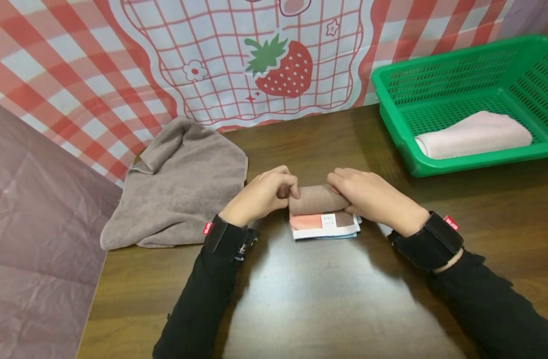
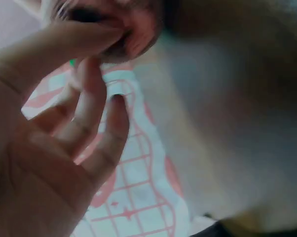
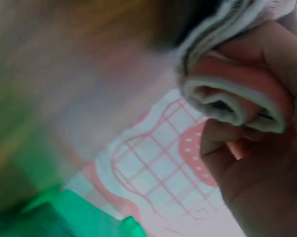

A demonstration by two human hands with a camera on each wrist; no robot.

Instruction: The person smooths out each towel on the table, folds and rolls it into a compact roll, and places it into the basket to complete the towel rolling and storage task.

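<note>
Left hand: The left hand [image 1: 260,194] is sitting near the middle of the head view. Its fingers are curling around the left end of the small towel roll [image 1: 318,199] and pinching it.
Right hand: The right hand [image 1: 372,197] is lying just right of the middle. Its fingers are wrapping over the right end of the roll and holding it tight.
Roll: The brown roll is lying sideways between both hands, at the far end of the folded towel [image 1: 325,225], on the wooden table [image 1: 323,299].
Right wrist view: A rolled end with pink and white edges [image 3: 235,101] is being squeezed by the fingers [image 3: 281,54]. The rest is blurry.
Left wrist view: The fingers [image 2: 96,108] are bending up toward something at the top of the frame. It is too blurry to tell what it is, maybe the roll.
Big towel: A loose brown-grey towel [image 1: 180,184] is lying in a heap on the table at the left.
Basket: A green basket [image 1: 462,65] is sitting at the upper right. A folded pink towel [image 1: 473,135] is lying inside it.
Back: A checked cloth with a strawberry [image 1: 283,65] is hanging at the top.
</note>
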